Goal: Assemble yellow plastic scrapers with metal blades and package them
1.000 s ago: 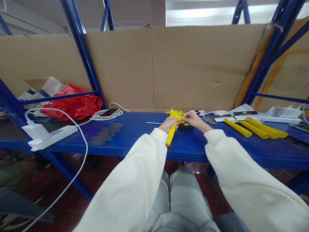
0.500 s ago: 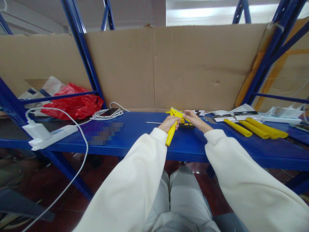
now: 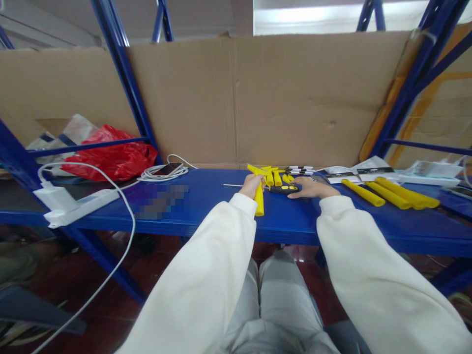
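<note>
Fingers of the left hand point(image 3: 252, 186) curl around a yellow piece point(image 3: 259, 205), its lower end jutting out below the grip towards the front edge of the desk point(image 3: 206, 206). The right hand point(image 3: 310, 188), palm down with fingers spread, grasps nothing visible; it is just beside the handle of a screwdriver point(image 3: 283, 190), and whether the fingertips touch it cannot be told. Small yellow parts point(image 3: 277, 177) lie behind the handle, near the back edge. Towards the right end, yellow tubes point(image 3: 388, 195) lie before white packets point(image 3: 373, 164), contents hidden. Beyond the back left corner sits a crumpled red bag point(image 3: 110, 156), contents hidden too.
</note>
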`<state>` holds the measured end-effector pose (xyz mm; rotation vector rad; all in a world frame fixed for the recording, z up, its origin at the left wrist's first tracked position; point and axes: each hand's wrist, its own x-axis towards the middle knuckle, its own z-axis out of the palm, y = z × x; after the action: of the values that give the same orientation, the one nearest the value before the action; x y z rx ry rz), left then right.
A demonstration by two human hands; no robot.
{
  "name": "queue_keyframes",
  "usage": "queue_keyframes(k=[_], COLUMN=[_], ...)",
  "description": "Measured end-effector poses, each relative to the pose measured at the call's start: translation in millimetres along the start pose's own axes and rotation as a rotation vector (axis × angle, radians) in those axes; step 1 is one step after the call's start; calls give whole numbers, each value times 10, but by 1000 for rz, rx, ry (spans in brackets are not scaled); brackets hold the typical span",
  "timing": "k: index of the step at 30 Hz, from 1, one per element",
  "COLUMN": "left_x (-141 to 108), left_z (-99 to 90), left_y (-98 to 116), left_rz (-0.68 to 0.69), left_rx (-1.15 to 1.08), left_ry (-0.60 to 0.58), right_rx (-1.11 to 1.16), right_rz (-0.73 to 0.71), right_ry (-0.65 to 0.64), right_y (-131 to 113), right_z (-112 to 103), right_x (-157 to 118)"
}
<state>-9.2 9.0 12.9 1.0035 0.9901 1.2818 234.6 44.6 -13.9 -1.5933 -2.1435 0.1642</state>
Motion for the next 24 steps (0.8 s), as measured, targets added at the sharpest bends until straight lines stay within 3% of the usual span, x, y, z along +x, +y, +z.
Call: queue_keyframes(k=[7, 14, 18, 24], left_x=[31, 13, 11, 5], left_z=[-20, -23, -24, -19], left_y=[-6, 19, 20, 24], left_rz=[-8, -11, -10, -32], left_rx=[3, -33, -41, -5], left_ry=[57, 76, 71, 81], right_rx=[161, 691, 953, 1092], right_rz=[6, 83, 123, 380], right_ry=[18, 44, 253, 819], right_y=[-97, -297, -328, -143], right_z=[-104, -249, -264, -346], right_x=[-88, -247, -217, -54])
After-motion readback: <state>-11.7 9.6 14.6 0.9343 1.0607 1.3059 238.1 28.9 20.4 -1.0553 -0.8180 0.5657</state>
